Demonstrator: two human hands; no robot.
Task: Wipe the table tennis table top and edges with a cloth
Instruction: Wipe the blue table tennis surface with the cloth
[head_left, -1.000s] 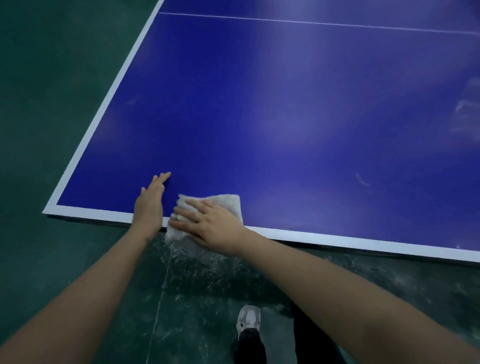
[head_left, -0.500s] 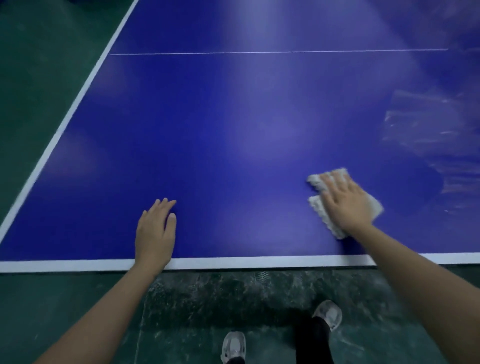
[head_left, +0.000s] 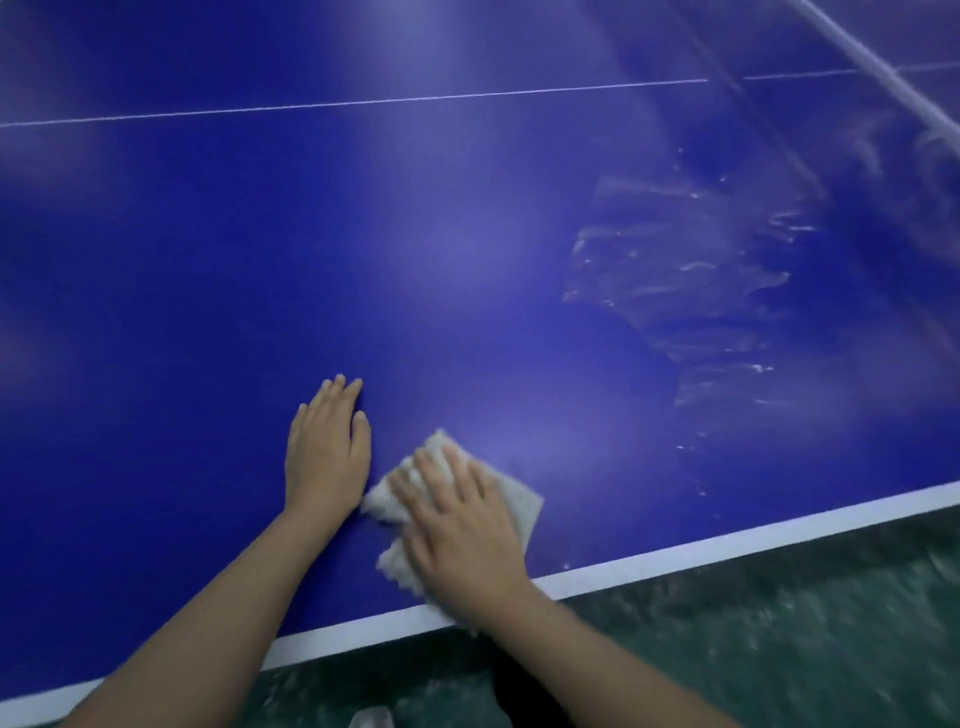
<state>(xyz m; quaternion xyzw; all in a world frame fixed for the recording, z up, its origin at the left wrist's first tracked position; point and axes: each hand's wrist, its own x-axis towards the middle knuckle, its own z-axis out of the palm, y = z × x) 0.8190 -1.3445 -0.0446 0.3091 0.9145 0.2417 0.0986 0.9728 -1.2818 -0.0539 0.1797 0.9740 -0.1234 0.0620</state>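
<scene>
The blue table tennis table (head_left: 415, 234) fills most of the view, with its white near edge band (head_left: 675, 558) running across the bottom. A white fluffy cloth (head_left: 514, 501) lies flat on the top, close to that edge. My right hand (head_left: 462, 530) presses on the cloth with straight, spread fingers and covers most of it. My left hand (head_left: 327, 452) rests flat on the bare blue surface just left of the cloth, fingers together and straight.
Wet streaks (head_left: 691, 270) shine on the table's right part. A thin white centre line (head_left: 363, 101) crosses the far top. The net's white band (head_left: 883, 73) shows at the top right. Dark green floor (head_left: 779, 639) lies below the edge; a shoe tip (head_left: 371, 719) shows at the bottom.
My right hand has slid the cloth leftward along the near edge, back beside my left hand. The view has shifted right, and my left hand stays flat on the table.
</scene>
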